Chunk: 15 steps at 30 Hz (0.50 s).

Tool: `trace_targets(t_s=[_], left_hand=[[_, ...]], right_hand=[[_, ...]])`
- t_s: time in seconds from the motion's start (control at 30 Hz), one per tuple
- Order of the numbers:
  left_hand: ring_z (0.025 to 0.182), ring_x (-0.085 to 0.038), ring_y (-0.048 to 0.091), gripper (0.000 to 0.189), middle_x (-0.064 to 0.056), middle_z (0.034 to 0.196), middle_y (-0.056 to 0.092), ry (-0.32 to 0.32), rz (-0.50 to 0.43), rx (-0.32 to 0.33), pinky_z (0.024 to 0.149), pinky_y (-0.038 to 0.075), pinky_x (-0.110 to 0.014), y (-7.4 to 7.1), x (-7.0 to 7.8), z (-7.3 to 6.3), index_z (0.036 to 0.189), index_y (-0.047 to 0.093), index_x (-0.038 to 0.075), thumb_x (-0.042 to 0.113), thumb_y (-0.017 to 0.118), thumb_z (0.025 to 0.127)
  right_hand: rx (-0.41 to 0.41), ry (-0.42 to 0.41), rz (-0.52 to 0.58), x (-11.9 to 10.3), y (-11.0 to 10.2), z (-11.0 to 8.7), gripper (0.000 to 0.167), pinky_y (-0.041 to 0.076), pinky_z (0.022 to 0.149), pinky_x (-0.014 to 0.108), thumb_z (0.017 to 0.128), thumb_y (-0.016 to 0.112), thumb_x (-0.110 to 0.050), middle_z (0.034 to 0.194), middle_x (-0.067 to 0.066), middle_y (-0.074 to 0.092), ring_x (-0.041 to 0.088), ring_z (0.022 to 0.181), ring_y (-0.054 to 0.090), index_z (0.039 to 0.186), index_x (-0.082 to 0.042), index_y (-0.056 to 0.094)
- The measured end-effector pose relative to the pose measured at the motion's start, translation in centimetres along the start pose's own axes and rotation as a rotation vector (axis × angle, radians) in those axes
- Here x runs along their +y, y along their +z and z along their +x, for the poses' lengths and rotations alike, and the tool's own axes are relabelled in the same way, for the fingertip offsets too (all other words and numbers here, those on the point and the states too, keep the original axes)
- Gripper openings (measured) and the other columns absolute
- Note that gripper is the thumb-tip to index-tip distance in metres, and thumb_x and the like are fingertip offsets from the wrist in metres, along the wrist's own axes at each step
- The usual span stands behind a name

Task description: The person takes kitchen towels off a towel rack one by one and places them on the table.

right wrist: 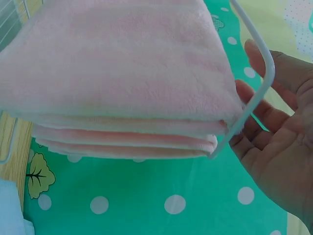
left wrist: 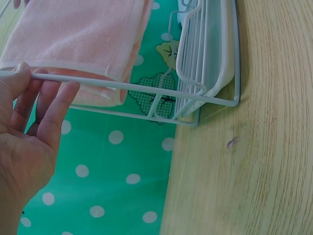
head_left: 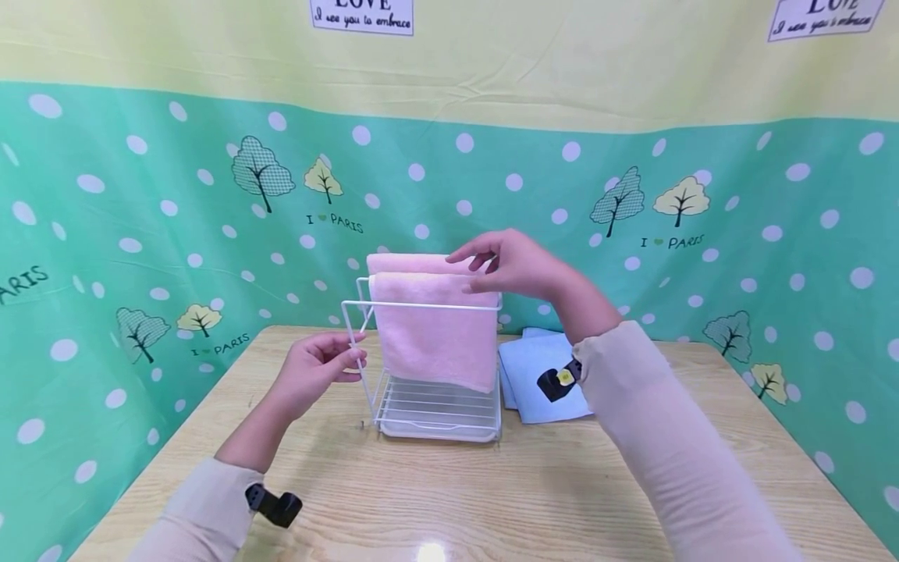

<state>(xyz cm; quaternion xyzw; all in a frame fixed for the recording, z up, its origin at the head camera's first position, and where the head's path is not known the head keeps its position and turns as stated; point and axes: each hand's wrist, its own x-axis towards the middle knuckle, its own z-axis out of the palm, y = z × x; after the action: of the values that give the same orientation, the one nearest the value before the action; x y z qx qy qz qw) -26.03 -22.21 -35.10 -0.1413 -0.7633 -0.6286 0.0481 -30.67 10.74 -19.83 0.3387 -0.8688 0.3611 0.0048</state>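
A white wire rack (head_left: 420, 305) with a shallow tray at its base stands on the table. Over its top hangs a folded pink towel (head_left: 435, 336), its layers visible from the side in the right wrist view. My left hand (head_left: 316, 365) pinches the rack's left front post between thumb and fingers; the left wrist view shows that hand (left wrist: 29, 147) at the thin white bar. At the towel's upper right, my right hand (head_left: 516, 265) has thumb and fingers spread apart. In the right wrist view this hand (right wrist: 279, 127) is beside the bent rail, fingertips near the towel's edge.
A folded light blue cloth (head_left: 544, 375) lies on the wooden table (head_left: 435, 492) just right of the rack. Behind the table hangs a green and yellow curtain (head_left: 449, 179) with white dots and printed trees.
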Motion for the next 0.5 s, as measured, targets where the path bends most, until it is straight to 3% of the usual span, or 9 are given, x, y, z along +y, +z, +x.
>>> trace_targets(t_s=[0.2,0.5], left_hand=[[0.086,-0.020,0.068,0.038,-0.014,0.097,0.068,-0.001,0.005,-0.003,0.076,0.061,-0.039,0.0,0.0,0.0,0.122,0.065,-0.001,0.020,0.071,0.091],[0.087,-0.020,0.068,0.037,-0.015,0.099,0.067,0.005,0.012,-0.004,0.076,0.061,-0.039,0.0,0.0,0.0,0.122,0.064,-0.002,0.018,0.069,0.092]], right_hand=[[-0.037,0.028,-0.058,-0.1,0.6,0.8,0.036,0.058,0.077,0.030,0.080,0.082,-0.018,0.110,-0.005,0.068,0.016,0.098,0.060,0.115,-0.019,0.073],[-0.060,0.021,-0.086,0.0,1.5,2.1,0.031,0.058,0.076,0.029,0.083,0.079,-0.017,0.106,-0.006,0.070,0.016,0.092,0.062,0.114,-0.018,0.074]])
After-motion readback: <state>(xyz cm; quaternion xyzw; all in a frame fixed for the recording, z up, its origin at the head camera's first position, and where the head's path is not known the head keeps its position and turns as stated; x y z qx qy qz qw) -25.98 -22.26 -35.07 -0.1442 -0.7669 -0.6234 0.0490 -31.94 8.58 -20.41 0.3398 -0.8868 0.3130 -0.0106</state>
